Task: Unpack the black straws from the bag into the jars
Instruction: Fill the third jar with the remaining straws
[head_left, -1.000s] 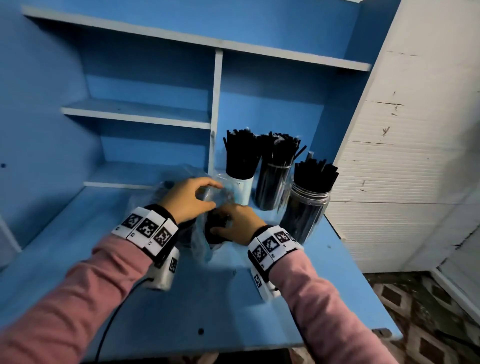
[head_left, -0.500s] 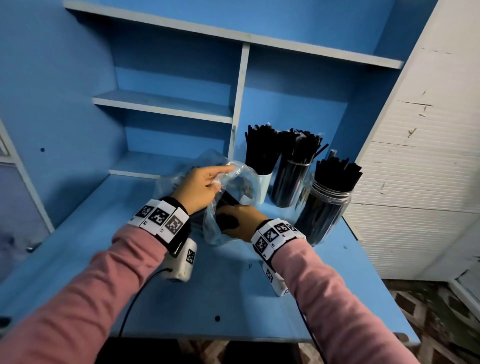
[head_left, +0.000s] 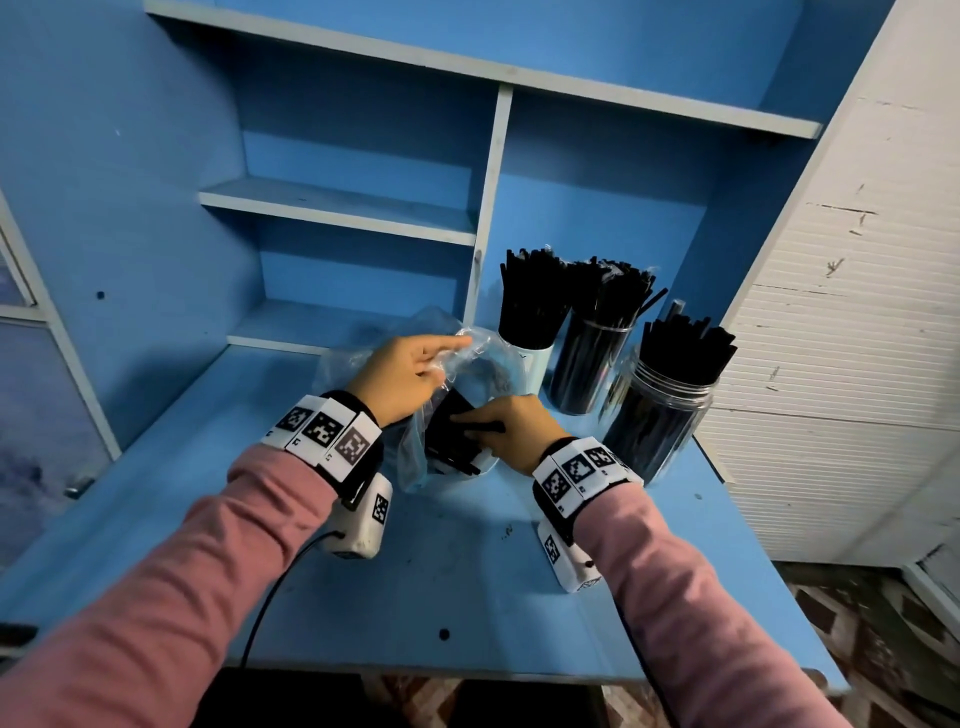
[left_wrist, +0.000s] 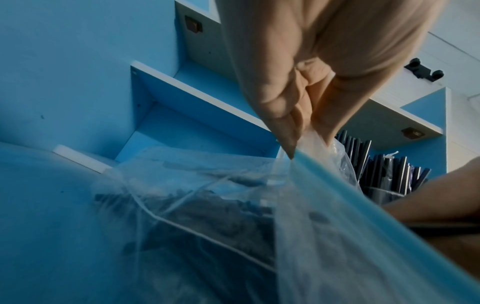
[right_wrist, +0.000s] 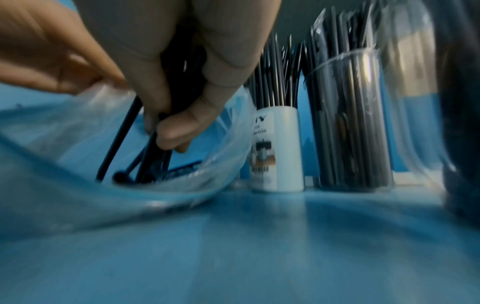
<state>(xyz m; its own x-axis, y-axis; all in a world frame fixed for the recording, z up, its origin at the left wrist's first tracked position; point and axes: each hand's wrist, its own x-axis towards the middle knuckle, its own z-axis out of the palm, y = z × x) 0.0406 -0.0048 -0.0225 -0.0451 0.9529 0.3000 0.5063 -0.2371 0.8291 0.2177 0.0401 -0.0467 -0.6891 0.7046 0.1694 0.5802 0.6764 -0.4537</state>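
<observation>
A clear plastic bag (head_left: 483, 364) lies on the blue desk (head_left: 467, 571), with black straws (head_left: 452, 436) at its mouth. My left hand (head_left: 410, 369) pinches the bag's upper edge (left_wrist: 309, 144) and holds it up. My right hand (head_left: 509, 426) grips a bundle of black straws (right_wrist: 155, 152) at the bag's mouth. Behind stand a white jar (head_left: 530, 353), a clear glass jar (head_left: 592, 364) and a wide clear jar (head_left: 660, 415), all packed with upright black straws.
Blue shelves (head_left: 337, 208) rise behind the desk, with a white divider (head_left: 488, 208) just behind the bag. A white ribbed wall (head_left: 841, 338) borders the desk on the right. The desk's front edge (head_left: 467, 670) is close to me.
My left hand has lifted the bag's edge higher and opened its mouth. My right hand has drawn the straw bundle a little out toward me.
</observation>
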